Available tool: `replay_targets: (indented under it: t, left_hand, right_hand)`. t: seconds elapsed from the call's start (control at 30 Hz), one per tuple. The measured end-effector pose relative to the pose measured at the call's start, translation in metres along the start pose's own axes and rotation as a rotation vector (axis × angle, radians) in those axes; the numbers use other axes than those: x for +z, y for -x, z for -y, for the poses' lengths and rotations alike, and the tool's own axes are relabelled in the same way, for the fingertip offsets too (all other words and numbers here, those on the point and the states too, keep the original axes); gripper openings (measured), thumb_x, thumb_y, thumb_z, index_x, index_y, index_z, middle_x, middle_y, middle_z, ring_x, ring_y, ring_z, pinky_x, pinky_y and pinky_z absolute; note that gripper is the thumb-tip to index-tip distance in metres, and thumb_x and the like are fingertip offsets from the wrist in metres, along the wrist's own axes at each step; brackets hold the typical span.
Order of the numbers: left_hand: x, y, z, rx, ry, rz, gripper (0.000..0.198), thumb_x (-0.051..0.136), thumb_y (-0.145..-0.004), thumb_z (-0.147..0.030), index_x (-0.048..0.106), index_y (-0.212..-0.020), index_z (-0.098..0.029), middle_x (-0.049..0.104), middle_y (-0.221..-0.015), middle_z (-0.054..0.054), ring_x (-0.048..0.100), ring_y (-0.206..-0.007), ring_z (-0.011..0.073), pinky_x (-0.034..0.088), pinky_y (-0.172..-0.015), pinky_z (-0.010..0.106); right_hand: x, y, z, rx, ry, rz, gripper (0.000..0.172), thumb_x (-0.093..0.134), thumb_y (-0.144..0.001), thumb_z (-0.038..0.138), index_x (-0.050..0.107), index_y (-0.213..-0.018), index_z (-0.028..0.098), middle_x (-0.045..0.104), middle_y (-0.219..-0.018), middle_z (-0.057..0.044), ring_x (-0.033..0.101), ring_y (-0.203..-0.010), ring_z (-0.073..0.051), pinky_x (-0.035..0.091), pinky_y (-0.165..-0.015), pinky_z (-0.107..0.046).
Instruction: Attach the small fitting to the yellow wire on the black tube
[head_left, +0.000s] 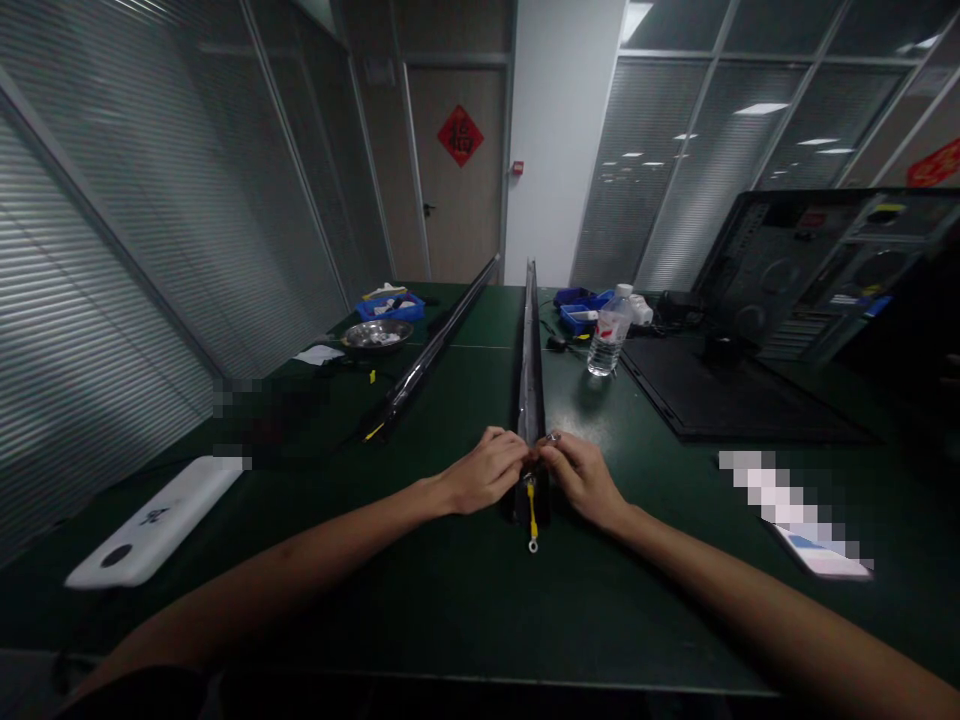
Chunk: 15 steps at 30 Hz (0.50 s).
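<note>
Both arms stretch out — left hand, right hand, each grip pinching the black rail.

An office turned workroom: glass partitions with blinds, ceiling light panels, a green workbench carrying parts bins and an opened computer case.

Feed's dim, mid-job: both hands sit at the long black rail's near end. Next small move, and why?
Probably steady the rail with the left hand while the right hand tucks the yellow lead in: it trails loose from that end.
</note>
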<state>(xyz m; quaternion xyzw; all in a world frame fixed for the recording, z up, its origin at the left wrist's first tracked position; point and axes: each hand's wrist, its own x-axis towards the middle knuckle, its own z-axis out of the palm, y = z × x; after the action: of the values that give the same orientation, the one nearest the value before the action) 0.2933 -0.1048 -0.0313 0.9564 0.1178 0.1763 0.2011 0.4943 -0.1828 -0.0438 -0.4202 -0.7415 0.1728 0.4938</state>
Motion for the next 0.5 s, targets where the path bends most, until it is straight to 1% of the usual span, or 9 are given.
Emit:
replay_targets:
  t: [0.13, 0.23, 0.33, 0.43, 0.5]
  left_hand:
    - [0.0001, -0.0002, -0.0008, 0.000, -0.014, -0.004, 0.019, 0.036, -0.102, -0.014, 0.055, -0.102, -0.017, 0.061, -0.102, 0.007, 0.055, -0.105, 0.0222, 0.033, -0.101, 0.040]
    - [0.0001, 0.0000, -0.0011, -0.001, -0.022, -0.003, 0.018, 0.036, -0.101, -0.014, 0.055, -0.102, -0.017, 0.061, -0.103, 0.008, 0.055, -0.105, 0.0224, 0.033, -0.102, 0.040]
    - [-0.0001, -0.0001, -0.0012, 0.002, -0.030, 0.003, 0.018, 0.037, -0.101, -0.014, 0.054, -0.101, -0.017, 0.061, -0.102, 0.008, 0.054, -0.105, 0.0226, 0.034, -0.101, 0.040]
    - [-0.0005, -0.0002, -0.0011, 0.006, -0.025, 0.005, 0.018, 0.037, -0.101, -0.014, 0.055, -0.101, -0.017, 0.061, -0.102, 0.007, 0.054, -0.105, 0.0222, 0.033, -0.101, 0.040]
    - [-0.0007, 0.0000, -0.0011, 0.007, -0.023, 0.004, 0.018, 0.037, -0.101, -0.013, 0.055, -0.101, -0.017, 0.060, -0.102, 0.007, 0.054, -0.104, 0.0219, 0.033, -0.101, 0.040]
  right_hand:
    - [-0.0005, 0.0005, 0.0017, -0.020, 0.006, 0.010, 0.027, 0.045, -0.107, 0.028, 0.066, -0.091, 0.020, 0.060, -0.080, -0.003, 0.058, -0.071, -0.017, 0.045, -0.066, -0.029]
    - [0.0006, 0.0017, 0.0030, -0.014, 0.032, -0.031, 0.026, 0.046, -0.106, 0.028, 0.065, -0.090, 0.019, 0.060, -0.080, -0.003, 0.058, -0.071, -0.017, 0.044, -0.067, -0.029]
    - [0.0025, 0.0028, 0.0029, 0.011, 0.057, -0.063, 0.025, 0.049, -0.105, 0.030, 0.065, -0.088, 0.019, 0.059, -0.078, -0.002, 0.056, -0.068, -0.017, 0.043, -0.064, -0.028]
    - [0.0032, 0.0027, 0.0030, 0.026, 0.066, -0.058, 0.026, 0.050, -0.105, 0.031, 0.065, -0.087, 0.019, 0.058, -0.075, -0.001, 0.054, -0.065, -0.016, 0.042, -0.061, -0.028]
    - [0.0024, 0.0019, 0.0037, 0.021, 0.058, -0.048, 0.027, 0.049, -0.105, 0.031, 0.065, -0.087, 0.019, 0.059, -0.076, -0.002, 0.056, -0.066, -0.017, 0.043, -0.062, -0.028]
